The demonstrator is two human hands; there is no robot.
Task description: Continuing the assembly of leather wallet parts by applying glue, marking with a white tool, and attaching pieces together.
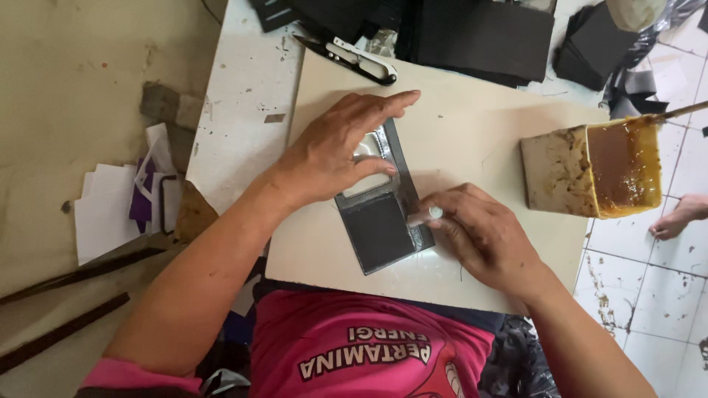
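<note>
**Pressing a dark flat piece down on the board**

My left hand (pixel 335 151) lies spread and flat over the upper half of the dark grey piece (pixel 380 228), palm and fingers bearing down on it, not gripping anything. My right hand (pixel 479 232) is loosely curled at the piece's right edge, fingertips pressing along the shiny strip there; whether it pinches anything I cannot tell. The piece lies flat near the middle of the pale board (pixel 472 125) on the tabletop (pixel 236 96), just in front of me.

I judge it thin, light and bendable, like cut sheet material, and its glossy margins look wet or sticky, so it would likely cling to skin. The dry dark middle or a clean corner seems the safest place to take hold.

To my right, a stained yellow tub (pixel 590 168) of brown paste sits at the board's edge with a stick (pixel 682 111) in it. Small snips (pixel 354 57) lie at the board's far edge, and stacks of dark sheets (pixel 479 33) lie beyond.
</note>
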